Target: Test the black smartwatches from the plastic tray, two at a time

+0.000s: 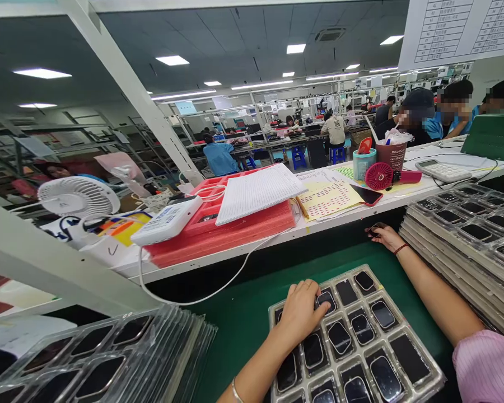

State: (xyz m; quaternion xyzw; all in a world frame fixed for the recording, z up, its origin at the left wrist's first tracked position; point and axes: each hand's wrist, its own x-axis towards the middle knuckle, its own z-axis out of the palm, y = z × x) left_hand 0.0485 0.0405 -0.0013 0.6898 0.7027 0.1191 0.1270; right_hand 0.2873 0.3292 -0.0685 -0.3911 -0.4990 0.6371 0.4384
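Observation:
A clear plastic tray [357,313] with several dark, watch-like screens in its compartments lies on the green work surface [235,313]. Over its far left part is my left hand [301,308], fingers bent, with thumb and fingertips at a rounded dark screen [326,301] in its compartment. Beyond the tray's far right corner, near the shelf edge, my right hand [384,236] pinches a small dark screen [374,230] between thumb and fingers.
Stacked trays of screens stand at the left [151,358] and right [457,252]. A white shelf [327,224] crosses behind, bearing red foam [222,235], papers, a phone, cups and a fan. A white cable [235,280] hangs below it. People sit farther back.

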